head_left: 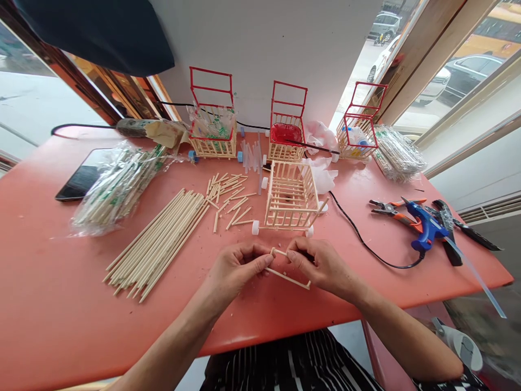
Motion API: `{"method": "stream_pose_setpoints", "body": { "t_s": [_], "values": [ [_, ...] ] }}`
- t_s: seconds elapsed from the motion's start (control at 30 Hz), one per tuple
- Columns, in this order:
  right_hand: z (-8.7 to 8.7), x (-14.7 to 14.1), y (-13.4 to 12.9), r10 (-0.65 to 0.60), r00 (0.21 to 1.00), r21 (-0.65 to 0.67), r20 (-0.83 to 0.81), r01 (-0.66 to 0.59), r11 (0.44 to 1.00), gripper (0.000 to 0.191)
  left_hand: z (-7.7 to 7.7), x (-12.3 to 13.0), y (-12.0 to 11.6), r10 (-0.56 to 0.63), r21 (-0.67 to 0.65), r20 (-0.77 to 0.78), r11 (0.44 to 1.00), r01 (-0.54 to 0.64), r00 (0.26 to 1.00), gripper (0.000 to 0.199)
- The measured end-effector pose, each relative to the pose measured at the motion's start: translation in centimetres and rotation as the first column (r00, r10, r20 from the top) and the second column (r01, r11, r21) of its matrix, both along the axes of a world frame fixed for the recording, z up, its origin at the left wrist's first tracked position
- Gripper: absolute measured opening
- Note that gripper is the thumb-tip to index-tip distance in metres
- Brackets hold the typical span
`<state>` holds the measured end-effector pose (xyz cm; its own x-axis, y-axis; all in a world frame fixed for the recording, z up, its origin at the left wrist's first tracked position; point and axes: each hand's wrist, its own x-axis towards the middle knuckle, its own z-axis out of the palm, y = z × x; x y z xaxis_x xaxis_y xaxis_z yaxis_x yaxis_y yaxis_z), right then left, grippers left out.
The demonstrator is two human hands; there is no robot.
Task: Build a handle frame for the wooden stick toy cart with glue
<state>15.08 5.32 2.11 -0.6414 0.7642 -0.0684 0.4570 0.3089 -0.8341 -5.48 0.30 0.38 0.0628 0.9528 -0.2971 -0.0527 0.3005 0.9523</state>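
Between my hands, just above the table's near side, is a small frame of thin wooden sticks point(288, 278). My left hand point(243, 263) pinches its left corner between thumb and fingers. With thumb and forefinger, my right hand point(315, 264) grips a short stick piece at the frame's upper side; the fingers partly hide it. Right beyond my hands stands an unpainted stick cart point(292, 209) with white round wheels. Short cut stick pieces point(233, 203) lie scattered to its left, and a bundle of long sticks point(157, 244) rests farther left.
Three carts with red handles stand along the back: left point(212, 138), middle point(287, 136) and right point(358, 138). A blue glue gun point(427, 225), its black cord and pliers point(393, 210) lie right. Bagged sticks point(122, 187) and a dark tablet point(83, 174) are left.
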Motion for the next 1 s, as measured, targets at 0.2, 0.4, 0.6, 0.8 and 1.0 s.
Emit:
{"method": "stream_pose_setpoints", "body": {
  "t_s": [0.2, 0.4, 0.6, 0.8, 1.0],
  "values": [
    [0.14, -0.01, -0.03, 0.002, 1.000, 0.000, 0.012, -0.002, 1.000, 0.023, 0.05, 0.01, -0.03, 0.004, -0.014, 0.002, 1.000, -0.004, 1.000, 0.023],
    [0.00, -0.02, 0.07, 0.003, 1.000, 0.006, 0.012, -0.003, 1.000, 0.023, -0.17, 0.02, -0.02, 0.002, -0.001, 0.005, 1.000, -0.002, 1.000, 0.022],
    [-0.21, 0.02, 0.08, 0.000, 1.000, 0.018, 0.004, 0.000, 1.000, 0.023, -0.27, -0.05, 0.05, 0.006, -0.004, 0.005, 1.000, -0.006, 1.000, 0.023],
    [-0.19, 0.03, 0.07, 0.003, 1.000, 0.017, 0.016, -0.003, 1.000, 0.023, -0.20, 0.02, 0.00, 0.002, -0.010, -0.004, 1.000, -0.002, 1.000, 0.023],
    [-0.25, 0.02, 0.08, 0.001, 1.000, 0.022, -0.006, -0.001, 1.000, 0.023, -0.08, 0.15, 0.05, 0.007, -0.022, -0.010, 1.000, -0.008, 1.000, 0.023]
  ]
}}
